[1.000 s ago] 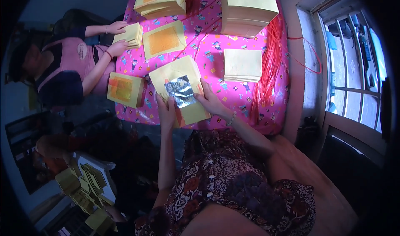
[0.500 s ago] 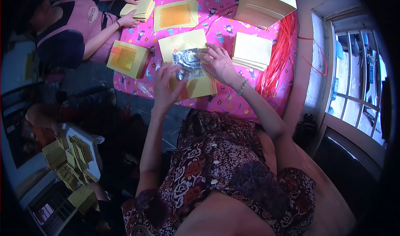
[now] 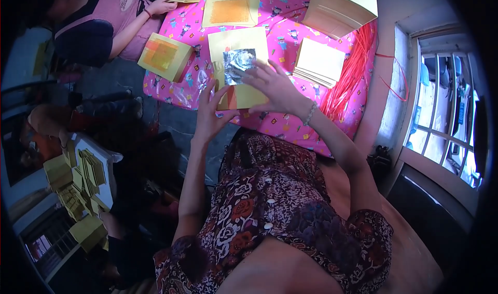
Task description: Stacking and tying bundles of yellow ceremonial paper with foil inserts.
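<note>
A yellow paper sheet [image 3: 252,37] lies before me on top of a pile. On it a shiny silver foil square [image 3: 239,66] rests fairly flat and slightly wrinkled. A patch of red-orange shows on the paper at the foil's lower edge. My left hand [image 3: 209,113] is at the pile's near left corner, its thumb and fingers apart and nothing in them. Fingers spread, my right hand [image 3: 278,91] hovers over or touches the foil's lower right part; which of the two I cannot tell. It wears a beaded bracelet.
Around me on the pink patterned cloth [image 3: 282,120] are an orange-printed sheet [image 3: 230,11], a printed stack [image 3: 162,58], a pale stack [image 3: 319,60], a tall block of paper [image 3: 340,9] and red strands [image 3: 358,66]. A co-worker's hands [image 3: 162,4] hold papers at upper left.
The foil, tilted and between my fingers before, now lies flatter on the sheet. My hands have drawn back from it with fingers spreading. The co-worker's papers are now seen edge-on.
</note>
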A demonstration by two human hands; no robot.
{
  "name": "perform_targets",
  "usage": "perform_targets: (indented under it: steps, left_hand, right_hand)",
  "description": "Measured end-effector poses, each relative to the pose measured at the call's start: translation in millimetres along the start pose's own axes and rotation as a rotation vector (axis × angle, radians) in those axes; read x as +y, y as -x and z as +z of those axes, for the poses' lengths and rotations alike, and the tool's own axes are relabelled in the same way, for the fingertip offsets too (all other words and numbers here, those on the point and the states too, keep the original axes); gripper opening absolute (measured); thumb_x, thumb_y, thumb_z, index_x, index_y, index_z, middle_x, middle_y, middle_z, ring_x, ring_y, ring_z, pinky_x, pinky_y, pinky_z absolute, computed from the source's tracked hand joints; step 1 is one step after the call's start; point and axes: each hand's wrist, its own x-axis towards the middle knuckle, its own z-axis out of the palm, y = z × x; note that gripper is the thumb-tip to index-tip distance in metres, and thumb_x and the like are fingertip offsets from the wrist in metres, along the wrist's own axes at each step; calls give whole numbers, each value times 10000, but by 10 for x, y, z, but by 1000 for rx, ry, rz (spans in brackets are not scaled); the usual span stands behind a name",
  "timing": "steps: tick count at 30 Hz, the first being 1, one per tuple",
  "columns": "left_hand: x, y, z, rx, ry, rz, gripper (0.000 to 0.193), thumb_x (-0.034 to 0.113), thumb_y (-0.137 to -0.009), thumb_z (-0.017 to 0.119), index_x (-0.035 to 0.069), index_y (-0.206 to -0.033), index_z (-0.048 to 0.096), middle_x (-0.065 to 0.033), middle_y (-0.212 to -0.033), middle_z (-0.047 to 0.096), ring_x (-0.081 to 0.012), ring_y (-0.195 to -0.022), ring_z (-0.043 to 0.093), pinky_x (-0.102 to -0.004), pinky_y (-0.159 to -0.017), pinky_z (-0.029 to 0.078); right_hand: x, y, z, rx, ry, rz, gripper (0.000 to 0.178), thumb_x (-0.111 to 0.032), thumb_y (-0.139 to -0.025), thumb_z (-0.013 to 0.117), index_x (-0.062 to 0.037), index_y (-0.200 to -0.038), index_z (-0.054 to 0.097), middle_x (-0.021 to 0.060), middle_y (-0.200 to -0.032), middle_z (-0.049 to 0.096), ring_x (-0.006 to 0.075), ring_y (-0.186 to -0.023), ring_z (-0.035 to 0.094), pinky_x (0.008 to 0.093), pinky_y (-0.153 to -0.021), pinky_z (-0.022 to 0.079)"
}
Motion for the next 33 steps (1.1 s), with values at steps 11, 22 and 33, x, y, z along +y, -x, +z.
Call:
perform_targets:
  steps: [11, 22, 33]
  left_hand:
    - [-24, 121, 56, 59, 4, -18, 503, 99, -730, 801, 123, -1204, 631, -153, -1317, 505, -334, -1195, 528, -416, -958, 480]
    - [-90, 199, 115, 131, -77, 61, 468, 51, -721, 794, 120, -1164, 658, -107, -1269, 562, -294, -1188, 539, -384, -960, 475]
    - [-104, -18, -22, -15, -94, 250, 441, 93, -666, 807, 83, -1075, 641, -91, -1177, 602, -307, -1147, 542, -403, -930, 486]
  right_hand:
    - [49, 114, 287, -71, -1, -78, 692, -449, -778, 705, -145, -1357, 481, 62, -1426, 438, 283, -1379, 328, 466, -1129, 293]
    - [1, 146, 275, -77, -17, -74, 668, -387, -776, 720, -130, -1344, 481, 80, -1439, 418, 299, -1398, 301, 478, -1126, 287]
    - [-1, 150, 227, -67, -54, -56, 665, -333, -746, 760, -106, -1310, 492, 127, -1396, 440, 317, -1361, 345, 457, -1126, 297]
